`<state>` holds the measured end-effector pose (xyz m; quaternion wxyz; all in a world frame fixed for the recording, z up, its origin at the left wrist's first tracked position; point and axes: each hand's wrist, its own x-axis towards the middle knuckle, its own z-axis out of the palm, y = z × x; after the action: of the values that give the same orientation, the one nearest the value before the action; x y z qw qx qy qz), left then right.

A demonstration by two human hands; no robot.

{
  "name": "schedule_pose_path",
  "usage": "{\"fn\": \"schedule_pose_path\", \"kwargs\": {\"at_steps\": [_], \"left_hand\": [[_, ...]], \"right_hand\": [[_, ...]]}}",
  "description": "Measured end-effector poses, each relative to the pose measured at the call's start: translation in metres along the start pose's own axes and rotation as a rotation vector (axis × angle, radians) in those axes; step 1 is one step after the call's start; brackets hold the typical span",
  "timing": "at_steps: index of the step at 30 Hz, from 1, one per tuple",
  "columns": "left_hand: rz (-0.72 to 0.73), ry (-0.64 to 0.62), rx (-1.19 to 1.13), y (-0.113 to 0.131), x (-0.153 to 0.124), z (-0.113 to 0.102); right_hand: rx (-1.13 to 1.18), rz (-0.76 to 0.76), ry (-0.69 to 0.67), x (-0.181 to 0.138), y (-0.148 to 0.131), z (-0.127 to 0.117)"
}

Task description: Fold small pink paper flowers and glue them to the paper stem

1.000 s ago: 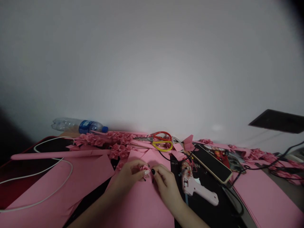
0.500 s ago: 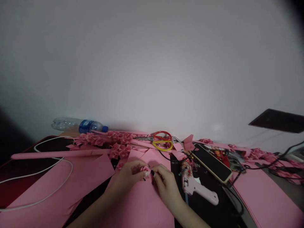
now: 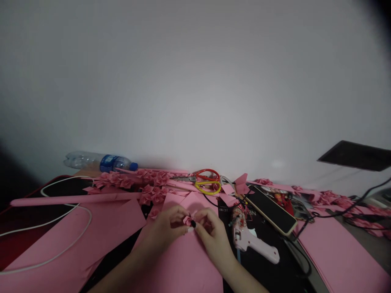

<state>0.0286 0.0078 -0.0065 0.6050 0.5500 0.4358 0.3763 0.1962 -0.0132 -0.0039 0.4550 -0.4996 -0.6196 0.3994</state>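
A small pink paper flower (image 3: 187,220) is pinched between my two hands, above a pink paper sheet (image 3: 183,260). My left hand (image 3: 168,226) grips its left side with thumb and fingers. From the right, my right hand (image 3: 212,228) has its dark-nailed thumb pressed against the flower, its fingers curled behind. Fingertips cover part of the petals. Beyond the hands lie several finished pink paper flowers (image 3: 152,193) and scissors (image 3: 207,181) with one red and one yellow handle loop.
A pale glue gun (image 3: 255,242) and a phone (image 3: 271,209) lie to the right, among black cables. Left are a pink paper tube (image 3: 76,198), a white cable (image 3: 88,219) and a plastic bottle (image 3: 97,161). More pink sheets (image 3: 342,252) lie far right.
My fingers have shifted around the paper flower, and it has turned slightly. My right thumb now lies over its front, nearer the left fingers. Other things keep their places.
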Motion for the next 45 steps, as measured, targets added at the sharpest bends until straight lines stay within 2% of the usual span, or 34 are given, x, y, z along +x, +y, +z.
{"fn": "schedule_pose_path", "kwargs": {"at_steps": [6, 16, 25, 31, 35, 41, 45], "left_hand": [[0.021, -0.042, 0.118, -0.002, -0.003, 0.004], [0.021, -0.069, 0.153, -0.009, -0.003, 0.002], [0.018, -0.058, 0.188, -0.008, -0.004, 0.001], [0.038, -0.097, 0.224, -0.005, -0.006, 0.001], [0.093, -0.081, 0.289, -0.005, -0.007, 0.002], [0.094, -0.074, 0.334, 0.000, -0.007, 0.001], [0.123, -0.048, 0.462, 0.008, -0.010, -0.001]], "right_hand": [[0.020, 0.004, 0.006, 0.002, 0.002, -0.001], [0.092, 0.054, -0.071, 0.004, 0.005, -0.003], [0.104, 0.110, -0.076, 0.006, 0.006, -0.003], [0.094, 0.102, -0.085, 0.007, 0.005, -0.004], [0.080, 0.101, -0.089, 0.007, 0.005, -0.004], [0.091, 0.121, -0.081, 0.006, 0.007, -0.003], [0.076, 0.129, -0.059, 0.006, 0.006, -0.002]]}}
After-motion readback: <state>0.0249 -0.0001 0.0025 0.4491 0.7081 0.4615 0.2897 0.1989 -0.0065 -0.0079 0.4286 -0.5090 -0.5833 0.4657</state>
